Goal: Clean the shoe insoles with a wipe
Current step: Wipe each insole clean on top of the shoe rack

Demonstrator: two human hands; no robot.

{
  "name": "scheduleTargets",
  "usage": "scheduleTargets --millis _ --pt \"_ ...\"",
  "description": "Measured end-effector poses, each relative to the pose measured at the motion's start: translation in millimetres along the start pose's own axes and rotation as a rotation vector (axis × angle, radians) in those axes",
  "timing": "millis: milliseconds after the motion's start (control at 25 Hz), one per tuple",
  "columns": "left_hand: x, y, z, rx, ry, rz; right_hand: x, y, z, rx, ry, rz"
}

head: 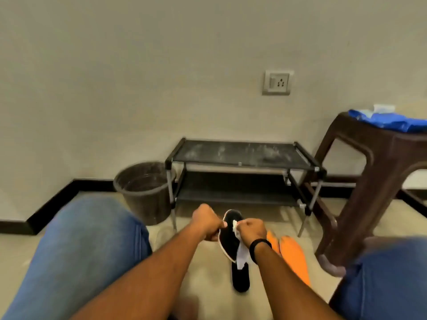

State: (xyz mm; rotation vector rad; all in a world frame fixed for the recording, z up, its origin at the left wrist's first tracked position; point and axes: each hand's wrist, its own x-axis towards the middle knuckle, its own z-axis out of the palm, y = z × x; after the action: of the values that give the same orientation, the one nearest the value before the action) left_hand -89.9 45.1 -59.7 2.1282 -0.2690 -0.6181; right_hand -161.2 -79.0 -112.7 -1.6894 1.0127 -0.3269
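Observation:
A black insole (pixel 230 236) with a pale rim is held up between my knees. My left hand (pixel 206 221) grips its left edge with curled fingers. My right hand (pixel 251 229) pinches a white wipe (pixel 241 250) against the insole's face, and the wipe's loose end hangs down below the wrist. A second black insole (pixel 240 277) lies on the floor underneath. Two orange insoles (pixel 292 255) lie on the floor to the right.
A black two-tier shoe rack (pixel 240 155) stands against the wall ahead, with a dark bin (pixel 145 192) at its left. A brown plastic stool (pixel 369 181) on the right carries a blue wipe pack (pixel 388 118). My jeans-clad knees frame both sides.

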Motion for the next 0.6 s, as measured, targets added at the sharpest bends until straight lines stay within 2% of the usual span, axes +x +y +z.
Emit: scheduleTargets --millis 240,400,600 --pt "8.3 -65.1 19.7 0.11 0.133 -0.159 -12.1 44.4 21.9 -0.259 -0.216 0.097" --pt "25.1 -101.5 44.8 -0.171 0.133 -0.35 -12.8 49.7 24.4 -0.308 -0.352 0.144" --pt "53.1 -123.3 57.9 -0.287 0.168 -0.429 -8.0 67.5 42.0 -0.506 -0.47 0.245"
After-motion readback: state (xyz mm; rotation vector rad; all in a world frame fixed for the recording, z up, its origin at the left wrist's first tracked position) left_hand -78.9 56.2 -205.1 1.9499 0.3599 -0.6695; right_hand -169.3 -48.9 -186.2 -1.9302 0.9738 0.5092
